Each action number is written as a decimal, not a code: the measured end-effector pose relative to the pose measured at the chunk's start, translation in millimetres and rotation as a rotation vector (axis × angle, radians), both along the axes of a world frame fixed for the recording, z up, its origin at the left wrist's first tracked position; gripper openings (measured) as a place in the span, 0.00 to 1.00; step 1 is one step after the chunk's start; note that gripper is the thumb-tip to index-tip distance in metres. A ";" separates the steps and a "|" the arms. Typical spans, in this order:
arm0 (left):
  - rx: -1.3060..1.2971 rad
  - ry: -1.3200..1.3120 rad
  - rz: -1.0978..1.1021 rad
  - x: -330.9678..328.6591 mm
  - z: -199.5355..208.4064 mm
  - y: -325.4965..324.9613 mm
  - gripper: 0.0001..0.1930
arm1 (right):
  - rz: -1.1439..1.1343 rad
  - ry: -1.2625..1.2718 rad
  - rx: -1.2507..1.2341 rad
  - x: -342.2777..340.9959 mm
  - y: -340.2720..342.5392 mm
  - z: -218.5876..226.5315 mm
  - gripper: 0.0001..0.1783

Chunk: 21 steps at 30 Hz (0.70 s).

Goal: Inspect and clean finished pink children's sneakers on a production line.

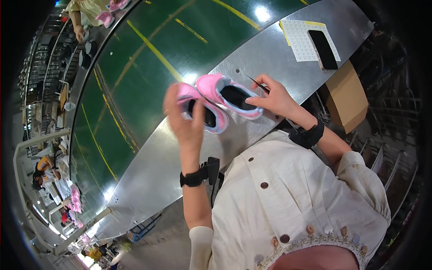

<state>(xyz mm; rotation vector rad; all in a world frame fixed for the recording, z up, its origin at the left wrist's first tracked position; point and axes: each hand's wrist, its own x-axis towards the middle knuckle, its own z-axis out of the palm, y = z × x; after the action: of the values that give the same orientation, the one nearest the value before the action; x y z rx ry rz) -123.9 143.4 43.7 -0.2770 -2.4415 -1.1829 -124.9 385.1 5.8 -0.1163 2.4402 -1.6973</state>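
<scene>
Two pink shoes with pale blue collars and black insides lie side by side on the metal ledge in front of me. My left hand (183, 123), blurred by motion, is around the left shoe (219, 120), fingers along its outer side and thumb by its opening. The right shoe (208, 85) sits against it, its heel end towards my right hand (278, 98). That hand grips a thin dark pointed tool (261, 86) between its fingers, the tip pointing away over the ledge. Its thumb rests at the right shoe's collar.
Beyond the metal ledge (148, 180) runs a green belt (148, 67) with yellow lines. A phone (323, 49) lies on printed sheets (299, 45) at the far right, above a cardboard box (346, 96). Another person's hand (79, 33) is at the far left, near more shoes.
</scene>
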 end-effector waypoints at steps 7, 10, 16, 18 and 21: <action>0.589 -0.589 0.375 40.3 -78.3 -10.1 0.41 | 0.098 -0.013 0.152 -25.8 -17.6 -24.3 0.31; 0.868 -0.575 0.334 39.2 -89.2 -10.0 0.32 | 0.101 -0.219 -0.094 -42.4 -8.8 -40.6 0.26; 1.456 -0.676 0.255 58.0 -93.5 -22.2 0.19 | -0.033 -0.770 -0.826 -28.1 5.3 -43.2 0.19; 1.609 -0.628 0.199 59.4 -97.3 -13.4 0.19 | -0.073 -0.839 -0.987 -20.4 -1.7 -51.8 0.19; 1.533 -0.721 0.234 61.3 -90.1 -3.3 0.18 | -0.134 -0.899 -1.179 -16.9 -5.7 -52.7 0.22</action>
<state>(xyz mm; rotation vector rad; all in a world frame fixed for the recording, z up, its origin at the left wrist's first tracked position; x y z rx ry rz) -62.5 140.0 -46.4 0.9610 -1.1669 -2.8288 -141.7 379.4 -47.0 0.5441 0.6882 -2.2850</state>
